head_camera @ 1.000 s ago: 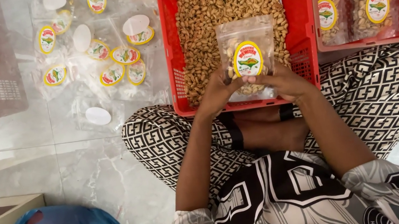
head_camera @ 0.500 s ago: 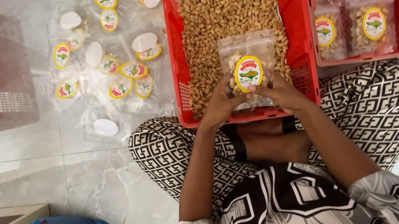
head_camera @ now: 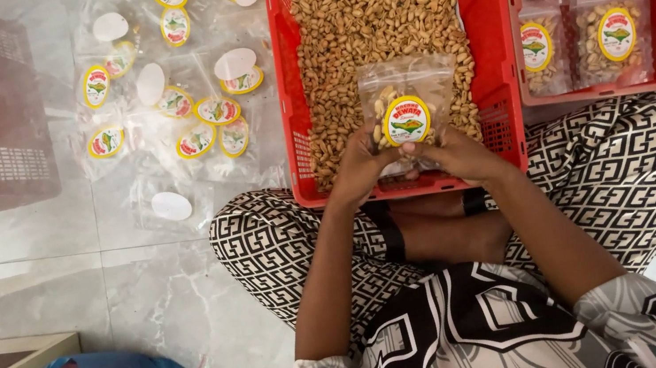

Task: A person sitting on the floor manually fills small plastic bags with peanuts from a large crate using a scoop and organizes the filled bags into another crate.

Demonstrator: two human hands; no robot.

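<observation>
Both hands on one clear bag of nuts, held over the near end of the red crate. My left hand is curled closed on its lower left corner, my right hand closed on the lower right. Bag bottom is hidden behind my fingers. Fingertips can't be made out. Empty bags lie well left.

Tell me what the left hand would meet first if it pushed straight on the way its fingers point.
The left hand points up and slightly right, already touching the clear pouch. Pushed on, it would likely press the pouch into the loose nuts in the red crate; depth is unclear.
</observation>
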